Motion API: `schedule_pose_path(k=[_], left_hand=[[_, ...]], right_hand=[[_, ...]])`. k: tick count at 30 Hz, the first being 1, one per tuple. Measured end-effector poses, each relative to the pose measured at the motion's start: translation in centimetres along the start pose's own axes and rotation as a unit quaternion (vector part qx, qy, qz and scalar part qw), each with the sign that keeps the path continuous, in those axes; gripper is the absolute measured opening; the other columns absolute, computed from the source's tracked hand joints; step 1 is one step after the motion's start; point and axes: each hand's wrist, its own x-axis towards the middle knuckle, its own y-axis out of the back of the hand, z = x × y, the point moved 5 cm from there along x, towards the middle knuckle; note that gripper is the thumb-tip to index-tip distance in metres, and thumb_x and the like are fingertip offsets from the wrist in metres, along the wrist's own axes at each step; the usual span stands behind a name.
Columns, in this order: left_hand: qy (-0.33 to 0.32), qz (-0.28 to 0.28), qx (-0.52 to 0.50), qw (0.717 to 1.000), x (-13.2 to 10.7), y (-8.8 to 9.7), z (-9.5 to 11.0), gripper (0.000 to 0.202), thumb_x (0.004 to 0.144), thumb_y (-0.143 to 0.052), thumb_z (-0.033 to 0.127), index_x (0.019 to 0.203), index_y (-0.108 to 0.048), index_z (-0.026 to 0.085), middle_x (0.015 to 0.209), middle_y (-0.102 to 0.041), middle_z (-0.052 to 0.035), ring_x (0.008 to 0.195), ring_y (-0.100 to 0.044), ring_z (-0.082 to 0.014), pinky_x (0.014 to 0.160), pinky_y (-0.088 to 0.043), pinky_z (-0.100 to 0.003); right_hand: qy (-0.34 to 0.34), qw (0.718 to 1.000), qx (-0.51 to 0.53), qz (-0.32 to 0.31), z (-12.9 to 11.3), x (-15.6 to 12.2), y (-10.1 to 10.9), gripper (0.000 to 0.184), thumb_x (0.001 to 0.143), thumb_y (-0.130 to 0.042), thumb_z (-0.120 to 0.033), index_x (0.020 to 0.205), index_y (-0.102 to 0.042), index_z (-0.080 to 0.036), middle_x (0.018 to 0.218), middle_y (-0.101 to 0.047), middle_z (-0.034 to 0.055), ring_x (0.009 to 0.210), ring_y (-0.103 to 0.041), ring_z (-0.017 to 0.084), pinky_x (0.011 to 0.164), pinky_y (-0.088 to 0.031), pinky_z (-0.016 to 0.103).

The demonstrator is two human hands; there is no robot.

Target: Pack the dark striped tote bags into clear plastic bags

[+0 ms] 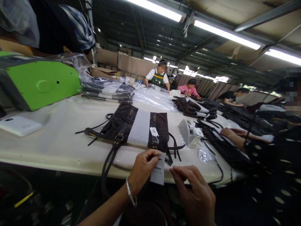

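Note:
My left hand (pixel 145 166), wearing a silver bangle, pinches the top of a white printed paper tag (pixel 158 172) at the table's front edge. To its right, my right hand (pixel 194 191) is closed, thumb and fingertips together; whatever they hold is too small to make out. Beyond both hands a dark brown bag (pixel 115 121) lies flat, with a light grey middle panel, brass buckles and long straps, one hanging over the edge. A small shiny packet (pixel 154 132) rests on its right side. Close to the bag's right stands a small white device (pixel 187 131).
On the left are a green machine (pixel 44 82) and a white flat object (pixel 20 125). Plastic-wrapped goods (pixel 107 89) and dark bags (pixel 192 106) lie farther back on the table (pixel 58 138). A co-worker's hands (pixel 231 135) work at right; several people are beyond.

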Motion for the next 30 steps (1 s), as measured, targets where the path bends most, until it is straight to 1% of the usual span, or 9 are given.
schedule_pose_path(k=[4,8,11,14,22,30], left_hand=[[-0.009,0.007,0.006,1.0,-0.2,0.2,0.1,0.023,0.077,-0.061,0.033,0.093,-0.071,0.018,0.083,-0.07,-0.0032,0.074,-0.06,-0.018,0.066,-0.046,-0.025],[-0.018,0.032,0.033,0.999,-0.4,0.3,-0.3,0.023,0.078,-0.061,0.031,0.096,-0.068,0.019,0.071,-0.062,0.0016,0.065,-0.053,-0.0144,0.059,-0.042,-0.023],[-0.032,0.042,0.057,0.997,-0.6,0.4,-0.3,0.02,0.079,-0.06,0.029,0.095,-0.067,0.02,0.068,-0.057,0.0037,0.062,-0.05,-0.013,0.058,-0.04,-0.022],[-0.042,0.043,0.072,0.996,-0.8,0.5,-0.2,0.018,0.08,-0.059,0.028,0.093,-0.068,0.02,0.068,-0.058,0.0036,0.062,-0.05,-0.0129,0.059,-0.039,-0.022],[-0.04,0.054,0.087,0.994,-0.9,0.6,0.0,0.019,0.08,-0.058,0.026,0.095,-0.068,0.02,0.068,-0.058,0.0032,0.063,-0.052,-0.013,0.06,-0.042,-0.022],[-0.076,0.057,0.134,0.986,-1.4,0.3,0.2,0.02,0.083,-0.056,0.021,0.099,-0.068,0.021,0.074,-0.063,0.0027,0.065,-0.056,-0.012,0.064,-0.044,-0.022]], right_hand=[[0.009,1.0,0.018,-0.022,-0.6,-0.3,-0.4,0.009,0.089,-0.062,-0.023,0.095,-0.067,-0.027,0.077,-0.068,0.0014,0.068,-0.067,0.015,0.063,-0.057,0.022],[0.017,0.999,0.028,-0.02,-1.0,-0.5,-0.9,0.01,0.087,-0.064,-0.021,0.095,-0.068,-0.026,0.077,-0.068,0.001,0.069,-0.067,0.014,0.065,-0.057,0.022],[0.019,0.999,0.028,-0.015,-1.2,-0.3,-1.4,0.008,0.088,-0.064,-0.021,0.092,-0.068,-0.025,0.075,-0.067,0.0009,0.068,-0.066,0.014,0.064,-0.056,0.022],[0.019,0.999,0.033,-0.017,-1.2,-0.1,-1.8,0.008,0.088,-0.063,-0.02,0.092,-0.068,-0.025,0.075,-0.066,0.0007,0.068,-0.066,0.014,0.064,-0.055,0.022],[0.012,0.999,0.026,-0.025,-0.8,-0.3,-2.3,0.007,0.088,-0.063,-0.021,0.092,-0.068,-0.025,0.075,-0.065,0.0009,0.067,-0.064,0.013,0.064,-0.054,0.022],[0.007,0.999,0.029,-0.029,-0.3,-0.3,-2.9,0.008,0.089,-0.062,-0.017,0.091,-0.067,-0.023,0.075,-0.063,-0.0004,0.067,-0.063,0.011,0.065,-0.052,0.019]])
